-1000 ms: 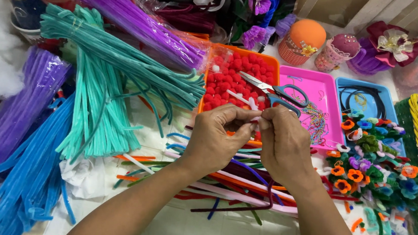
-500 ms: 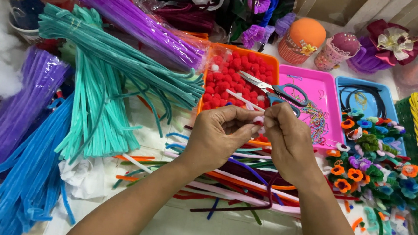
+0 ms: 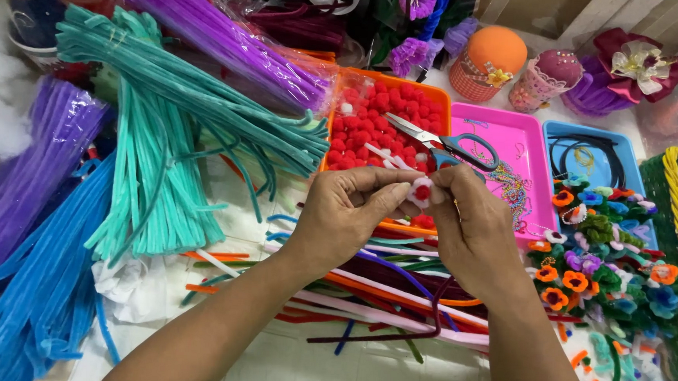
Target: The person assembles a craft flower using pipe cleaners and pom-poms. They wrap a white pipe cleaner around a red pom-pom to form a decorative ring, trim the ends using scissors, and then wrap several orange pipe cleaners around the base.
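While both sets of fingertips are pinching together at the middle of the scene, they are gripping a small white and red pipe-cleaner flower (image 3: 420, 191) between them. The left hand (image 3: 345, 214) is clenching its thumb and forefinger on the flower's left side, and the right hand (image 3: 474, 230) is closing its thumb and fingers on the right side, so the two hands are touching at the tips. The flower is being held just above the near edge of an orange tray (image 3: 439, 95), which is holding red pompoms (image 3: 374, 130).

Scissors with blue handles (image 3: 444, 144) are lying across the right edge of that tray, just beyond the hands. To the right, a pink tray (image 3: 515, 138) is sitting beside the orange one, and a blue tray (image 3: 623, 165) is sitting further right. Under the wrists, loose pipe cleaners in mixed colours (image 3: 380, 295) are lying scattered on the table. Near right, a heap of small finished flowers (image 3: 609, 270) in orange, blue and green is piling up. Far left, a purple bundle of pipe cleaners (image 3: 207, 33) is lying diagonally, with a teal bundle (image 3: 161, 148) nearer and a blue bundle (image 3: 42, 298) at the near left.
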